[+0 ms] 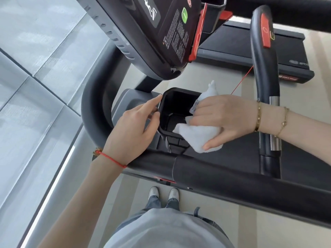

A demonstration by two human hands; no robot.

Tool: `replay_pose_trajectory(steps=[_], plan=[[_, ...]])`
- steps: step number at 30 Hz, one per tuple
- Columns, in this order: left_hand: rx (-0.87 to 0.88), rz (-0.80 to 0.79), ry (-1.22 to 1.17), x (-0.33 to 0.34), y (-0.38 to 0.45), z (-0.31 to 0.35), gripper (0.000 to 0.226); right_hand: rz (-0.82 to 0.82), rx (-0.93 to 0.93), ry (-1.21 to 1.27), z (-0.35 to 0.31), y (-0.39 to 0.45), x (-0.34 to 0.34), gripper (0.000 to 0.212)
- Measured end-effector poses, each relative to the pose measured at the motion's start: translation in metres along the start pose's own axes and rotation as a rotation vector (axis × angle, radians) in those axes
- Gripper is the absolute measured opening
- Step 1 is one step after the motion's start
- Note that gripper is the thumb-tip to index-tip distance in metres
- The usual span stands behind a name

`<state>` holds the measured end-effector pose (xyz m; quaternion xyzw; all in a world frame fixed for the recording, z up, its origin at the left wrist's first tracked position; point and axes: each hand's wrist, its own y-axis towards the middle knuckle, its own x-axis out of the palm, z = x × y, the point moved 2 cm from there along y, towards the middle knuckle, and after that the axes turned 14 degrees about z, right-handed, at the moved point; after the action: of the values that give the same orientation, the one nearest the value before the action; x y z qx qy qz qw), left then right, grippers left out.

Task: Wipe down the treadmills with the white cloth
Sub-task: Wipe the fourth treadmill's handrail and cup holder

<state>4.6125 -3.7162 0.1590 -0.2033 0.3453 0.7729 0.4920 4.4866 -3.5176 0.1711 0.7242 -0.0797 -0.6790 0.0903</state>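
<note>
A black treadmill fills the view, with its console point(172, 33) tilted above a square black cup holder point(176, 101). My right hand point(225, 117) grips a bunched white cloth point(195, 136) and presses it onto the cup holder's near right rim, with part of the cloth hanging inside. A tail of cloth sticks up behind the hand. My left hand point(132, 131) rests flat on the holder's left rim, fingers together, holding nothing. The front crossbar point(223, 178) runs below both hands.
A curved black handrail point(266, 72) with a red stop button rises at the right. A thin red safety cord point(241, 80) hangs from the console. A second treadmill deck point(250, 51) lies beyond. Glass panels and a metal ledge point(44, 158) line the left. My shoes point(163, 193) stand on beige floor.
</note>
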Motion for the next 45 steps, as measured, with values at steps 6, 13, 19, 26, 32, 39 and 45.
replay_pose_trajectory(steps=[6, 13, 19, 26, 32, 39, 45], plan=[[-0.002, 0.000, -0.005, 0.001, 0.000, 0.000, 0.044, 0.108, 0.073, -0.122, -0.021, -0.001, 0.005, 0.054], [0.006, 0.003, 0.011, 0.003, 0.000, 0.002, 0.043, 0.180, 0.324, -0.148, -0.054, 0.012, 0.009, 0.055], [0.007, 0.018, 0.023, 0.003, -0.001, 0.002, 0.044, 0.200, 0.665, -0.035, -0.071, 0.034, 0.013, 0.049], [0.023, 0.045, 0.043, 0.003, 0.000, 0.001, 0.041, 0.107, 0.399, 0.051, -0.061, 0.017, 0.004, 0.040], [0.017, 0.033, 0.037, 0.001, -0.001, 0.000, 0.041, 0.153, 0.195, -0.042, -0.041, -0.005, 0.001, 0.047], [0.018, -0.010, -0.009, -0.002, 0.002, -0.002, 0.042, 0.291, 0.549, -0.218, -0.076, 0.017, 0.010, 0.053], [0.146, -0.131, -0.013, -0.018, 0.009, -0.013, 0.042, 0.214, 0.832, -0.244, -0.096, 0.040, 0.009, 0.048]])
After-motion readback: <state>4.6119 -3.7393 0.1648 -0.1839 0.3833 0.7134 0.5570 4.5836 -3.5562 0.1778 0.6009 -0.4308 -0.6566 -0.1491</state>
